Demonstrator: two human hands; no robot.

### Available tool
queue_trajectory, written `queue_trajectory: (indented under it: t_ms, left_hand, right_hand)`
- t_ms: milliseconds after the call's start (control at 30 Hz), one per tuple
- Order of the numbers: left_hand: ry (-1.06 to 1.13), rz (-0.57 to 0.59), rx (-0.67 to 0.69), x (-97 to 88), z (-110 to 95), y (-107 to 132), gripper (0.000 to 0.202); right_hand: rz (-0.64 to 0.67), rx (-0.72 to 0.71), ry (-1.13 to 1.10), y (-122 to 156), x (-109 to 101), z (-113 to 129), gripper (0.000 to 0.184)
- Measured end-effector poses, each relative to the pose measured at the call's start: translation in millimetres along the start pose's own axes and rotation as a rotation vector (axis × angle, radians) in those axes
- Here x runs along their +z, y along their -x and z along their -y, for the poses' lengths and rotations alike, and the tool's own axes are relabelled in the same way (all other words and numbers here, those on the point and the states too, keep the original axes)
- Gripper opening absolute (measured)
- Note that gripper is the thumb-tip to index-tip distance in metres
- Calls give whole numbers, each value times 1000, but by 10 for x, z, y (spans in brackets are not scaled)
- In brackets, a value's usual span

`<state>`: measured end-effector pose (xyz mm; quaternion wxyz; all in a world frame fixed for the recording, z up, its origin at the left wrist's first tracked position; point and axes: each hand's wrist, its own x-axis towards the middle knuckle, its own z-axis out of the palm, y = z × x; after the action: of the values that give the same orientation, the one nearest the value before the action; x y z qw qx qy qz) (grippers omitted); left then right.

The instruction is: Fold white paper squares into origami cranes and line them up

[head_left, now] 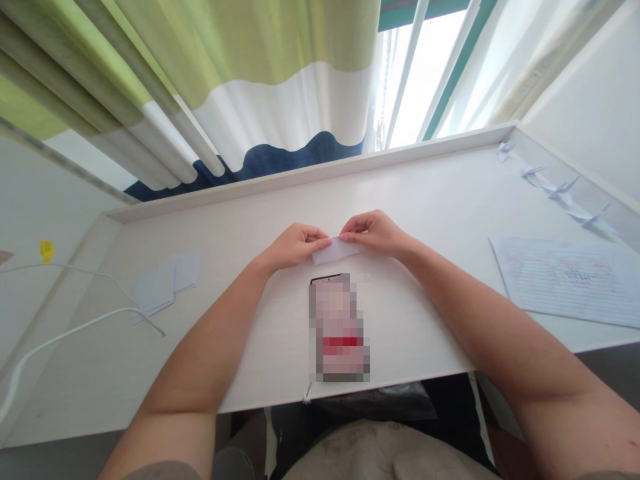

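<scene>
A small folded piece of white paper (338, 251) is held just above the middle of the white desk. My left hand (298, 244) pinches its left end between thumb and fingers. On the far edge, near the middle of the paper, my right hand (373, 233) has it in a pinch too. Closer to me lies a phone (339, 327), its screen blurred out. Whether the paper touches the desk, I cannot tell.
Several folded paper cranes (559, 188) stand in a row at the back right. A lined, written sheet (570, 277) lies before them. Paper slips (163, 280) and a white cable (75, 330) are on the left. A raised rim (310, 175) and curtains (280, 80) border the back.
</scene>
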<state>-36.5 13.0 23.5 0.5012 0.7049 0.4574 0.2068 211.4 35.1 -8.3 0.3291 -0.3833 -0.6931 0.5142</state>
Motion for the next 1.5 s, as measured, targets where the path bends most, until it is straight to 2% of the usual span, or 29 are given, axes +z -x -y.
queue_trajectory:
  t_ms: [100,300,533,833,1033,1200,1367,1500]
  left_hand:
    - [2,-12,24,11,13,-9,48]
    - [3,-15,39,27,10,-14,47]
    - [32,-97,8,100,51,-35,45]
    - [84,-164,-7,145,46,-36,41]
    - [26,-214,21,163,48,-30,39]
    - [-7,-199,40,171,62,-36,37]
    - [38,-196,52,178,58,-38,35]
    - [65,-198,42,182,64,-39,36]
  right_hand:
    - [4,13,13,3,-13,20,36]
    - [115,38,48,18,-47,36,44]
    - [51,20,73,19,21,16,44]
    - [45,46,58,12,3,-2,42]
    - [18,49,41,12,4,15,39]
    - [35,46,86,25,-8,20,41]
    - [34,33,71,21,-17,8,43]
    - [19,47,148,19,-33,16,42]
